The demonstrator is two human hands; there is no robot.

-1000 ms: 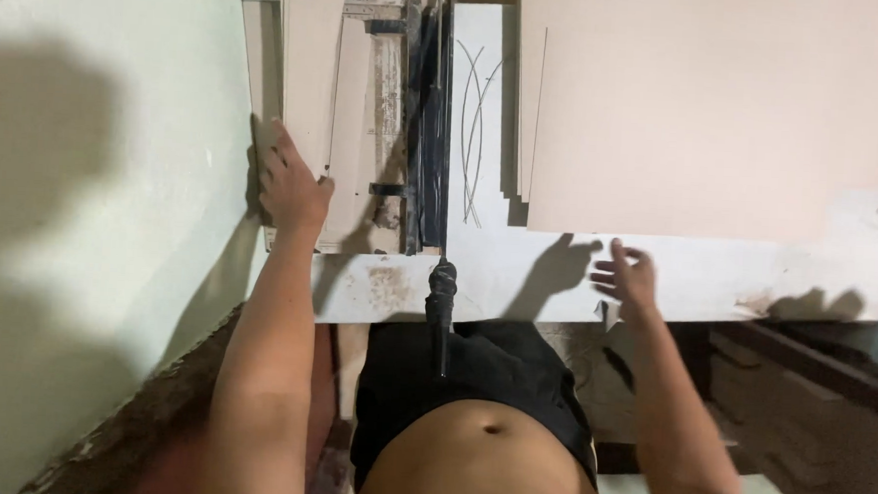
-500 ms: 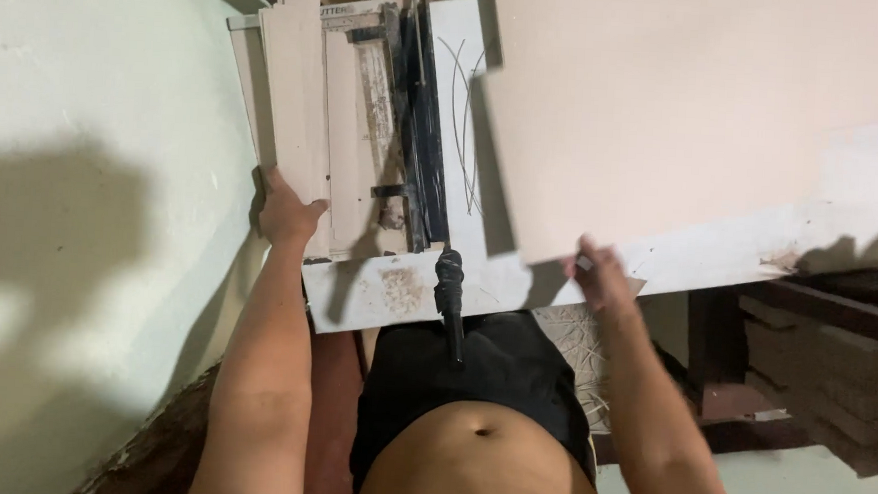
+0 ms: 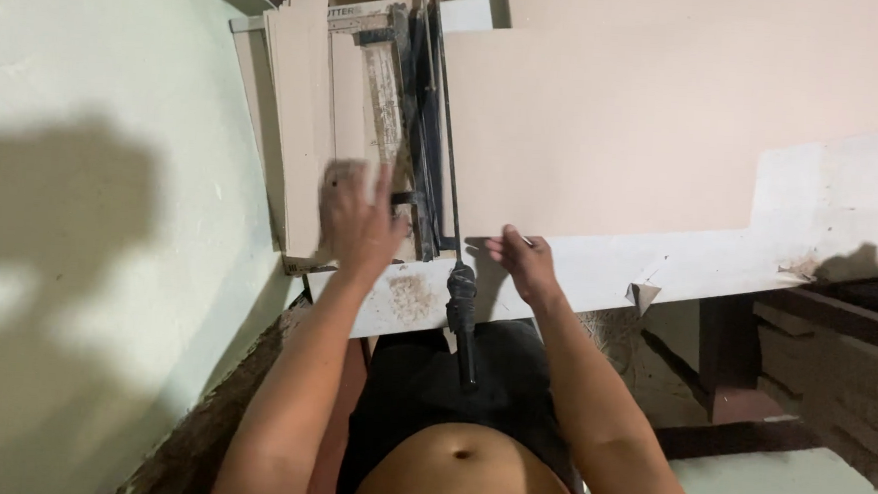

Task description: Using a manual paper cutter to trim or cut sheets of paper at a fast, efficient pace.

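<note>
On the far left there is a pale green wall (image 3: 93, 159) with a big dark shadow on it. Next to it stand some long, thin tile strips (image 3: 300, 119), leaning side by side on the cutter. The left hand (image 3: 360, 223) is blurry; it lies flat with fingers spread on the near end of the strips, pressing on them and not closed around anything. Just to the right is the tile cutter (image 3: 421, 106), with dark rails running far to near. Its black handle (image 3: 461, 318) sticks out toward the person's belly, and no hand is on it. Further right, the big beige tile (image 3: 646, 118) lies flat on the white table (image 3: 842, 208), with its left edge against the rails. The right hand (image 3: 523, 261) rests on the tile's near left corner, fingers bent on the edge; I cannot tell if it pinches the tile or just pushes it. The tile looks stiff, smooth and rather heavy, and it would likely crack if dropped. It seems best held by its edges with both hands, kept flat. On the far right, below the table, there is dark wood (image 3: 824, 347).
</note>
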